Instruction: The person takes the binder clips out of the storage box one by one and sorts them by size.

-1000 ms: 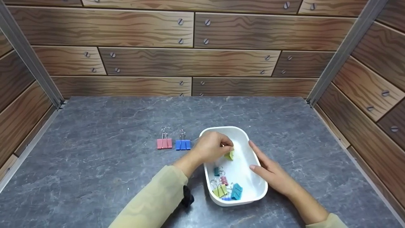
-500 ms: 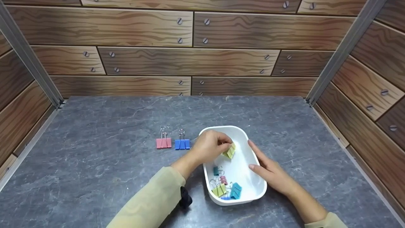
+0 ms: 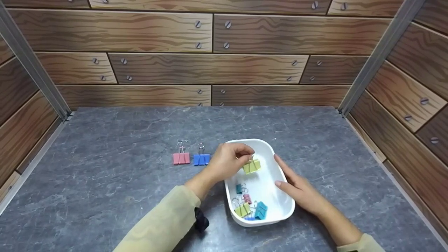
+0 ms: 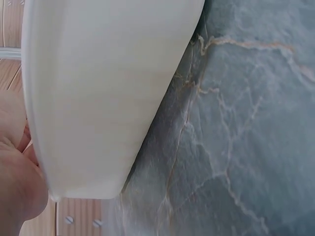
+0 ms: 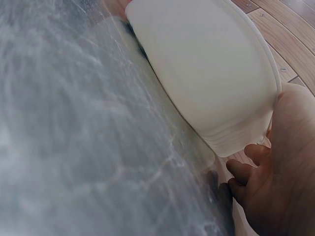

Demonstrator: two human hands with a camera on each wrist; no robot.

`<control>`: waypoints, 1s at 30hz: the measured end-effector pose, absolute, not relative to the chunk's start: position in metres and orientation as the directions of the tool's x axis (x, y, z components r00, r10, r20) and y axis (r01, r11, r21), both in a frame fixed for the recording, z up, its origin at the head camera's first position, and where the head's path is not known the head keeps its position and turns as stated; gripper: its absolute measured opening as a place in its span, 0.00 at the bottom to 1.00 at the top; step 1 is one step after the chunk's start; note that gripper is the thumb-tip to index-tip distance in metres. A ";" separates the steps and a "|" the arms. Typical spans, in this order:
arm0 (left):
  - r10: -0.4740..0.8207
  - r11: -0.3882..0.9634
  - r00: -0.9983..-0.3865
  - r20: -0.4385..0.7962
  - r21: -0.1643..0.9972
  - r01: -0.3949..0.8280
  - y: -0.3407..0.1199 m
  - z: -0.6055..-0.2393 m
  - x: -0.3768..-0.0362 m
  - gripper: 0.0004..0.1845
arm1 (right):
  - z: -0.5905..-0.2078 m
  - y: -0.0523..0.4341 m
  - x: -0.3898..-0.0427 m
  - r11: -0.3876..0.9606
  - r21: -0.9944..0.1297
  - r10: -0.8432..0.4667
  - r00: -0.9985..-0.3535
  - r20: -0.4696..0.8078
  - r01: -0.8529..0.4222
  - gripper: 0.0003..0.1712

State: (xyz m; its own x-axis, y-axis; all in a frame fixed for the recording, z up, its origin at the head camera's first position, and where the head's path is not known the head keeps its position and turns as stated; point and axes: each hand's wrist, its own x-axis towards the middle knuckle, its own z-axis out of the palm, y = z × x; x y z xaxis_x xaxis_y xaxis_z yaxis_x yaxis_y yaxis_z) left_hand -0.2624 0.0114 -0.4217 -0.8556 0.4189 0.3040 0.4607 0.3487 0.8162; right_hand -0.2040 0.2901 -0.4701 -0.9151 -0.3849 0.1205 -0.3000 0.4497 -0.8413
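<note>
My left hand (image 3: 229, 161) pinches a yellow binder clip (image 3: 252, 167) by its wire handles, holding it over the far half of a white plastic tub (image 3: 267, 218). With the thumb over the rim and the fingers along the outside, my right hand (image 3: 301, 190) holds the tub's right side. In the near left part of the tub lie a small teal clip (image 3: 239, 189), a small pink clip (image 3: 247, 198), another yellow clip (image 3: 242, 210), a larger teal clip (image 3: 261, 210) and a partly hidden blue clip (image 3: 249, 218). Both wrist views show mostly the tub's outer wall (image 4: 98, 98).
Left of the tub, a pink binder clip (image 3: 181, 158) and a blue binder clip (image 3: 201, 159) stand side by side on the grey marbled tabletop (image 3: 105, 168), handles pointing away. Wood-patterned panels (image 3: 157, 68) enclose the back and sides.
My left hand has drawn slightly back to the left, and the yellow clip has turned so that its broad face shows. The right hand and the tub stay put.
</note>
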 end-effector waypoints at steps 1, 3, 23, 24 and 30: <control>0.417 0.350 -0.858 0.299 0.819 0.455 0.010 -0.421 -0.262 0.07 | -0.470 0.290 -0.204 0.452 -0.841 -0.383 -0.916 0.118 -0.297 0.42; 0.414 0.347 -0.861 0.294 0.824 0.448 0.008 -0.418 -0.261 0.07 | -0.470 0.290 -0.205 0.457 -0.841 -0.379 -0.919 0.111 -0.290 0.42; 0.293 0.243 -0.891 0.347 0.874 0.420 -0.069 -0.371 -0.252 0.07 | -0.471 0.288 -0.207 0.489 -0.824 -0.377 -0.921 0.098 -0.288 0.43; 0.279 0.255 -0.888 0.366 0.863 0.436 -0.077 -0.369 -0.253 0.07 | -0.471 0.288 -0.207 0.489 -0.824 -0.375 -0.922 0.097 -0.286 0.43; 0.190 0.316 -0.909 0.371 0.854 0.414 -0.122 -0.365 -0.258 0.08 | -0.472 0.290 -0.208 0.482 -0.825 -0.376 -0.920 0.110 -0.296 0.43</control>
State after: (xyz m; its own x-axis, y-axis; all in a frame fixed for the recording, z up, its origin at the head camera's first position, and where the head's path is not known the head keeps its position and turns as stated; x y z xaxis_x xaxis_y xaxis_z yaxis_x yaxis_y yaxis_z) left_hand -0.2585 -0.1218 -0.3650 -0.9090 0.1900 0.3709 0.4143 0.3159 0.8536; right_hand -0.2075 0.2900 -0.4716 -0.9201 -0.3758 0.1102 -0.2957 0.4823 -0.8246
